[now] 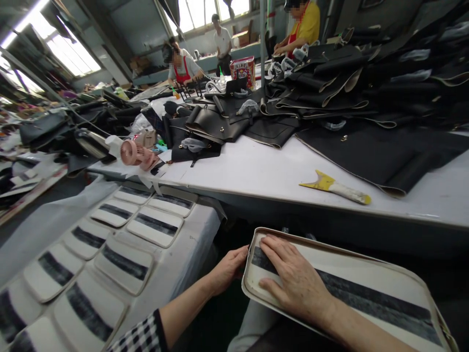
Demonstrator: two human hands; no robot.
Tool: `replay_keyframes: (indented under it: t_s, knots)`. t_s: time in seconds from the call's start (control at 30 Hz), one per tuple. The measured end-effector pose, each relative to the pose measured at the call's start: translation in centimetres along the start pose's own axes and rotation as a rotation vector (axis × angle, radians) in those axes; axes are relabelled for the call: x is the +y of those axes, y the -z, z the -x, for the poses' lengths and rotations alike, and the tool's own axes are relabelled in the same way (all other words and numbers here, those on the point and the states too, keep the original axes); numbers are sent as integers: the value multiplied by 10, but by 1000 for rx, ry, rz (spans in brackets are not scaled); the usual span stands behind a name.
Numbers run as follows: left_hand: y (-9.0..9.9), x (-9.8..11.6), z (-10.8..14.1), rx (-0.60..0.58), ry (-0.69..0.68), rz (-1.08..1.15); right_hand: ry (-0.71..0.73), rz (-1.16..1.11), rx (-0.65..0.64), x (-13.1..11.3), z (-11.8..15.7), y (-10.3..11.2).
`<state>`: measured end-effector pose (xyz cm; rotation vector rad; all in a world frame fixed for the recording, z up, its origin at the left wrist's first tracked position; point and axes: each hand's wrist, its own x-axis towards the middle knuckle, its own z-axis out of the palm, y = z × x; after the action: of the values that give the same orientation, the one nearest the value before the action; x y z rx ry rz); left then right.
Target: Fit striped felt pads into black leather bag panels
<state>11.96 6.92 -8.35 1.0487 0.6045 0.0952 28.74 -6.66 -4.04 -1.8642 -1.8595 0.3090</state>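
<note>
A long cream panel (370, 274) with rounded corners, a raised rim and a dark stripe lies across the lap at the lower right. My right hand (293, 278) rests palm down on its left part, fingers spread. At the panel's left edge, my left hand (229, 269) has its fingers pressed together on the rim; the tips are partly hidden. Similar smaller cream panels with dark stripes, such as one near the table's edge (156, 226), lie in rows on the left table (194, 234).
Ahead runs a white worktable (238, 168) with piled black leather pieces (373, 146), a yellow-ended tool (335, 188) and a pink fan (135, 154). A dark gap separates the tables. Beyond, several people work, one in a yellow top (308, 24).
</note>
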Motion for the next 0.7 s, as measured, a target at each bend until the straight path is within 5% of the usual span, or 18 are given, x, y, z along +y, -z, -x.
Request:
replay_keyframes:
  t_s: [0.7]
  knots:
    - [-5, -1, 1, 47, 24, -143, 42, -7, -6, 1, 2, 3]
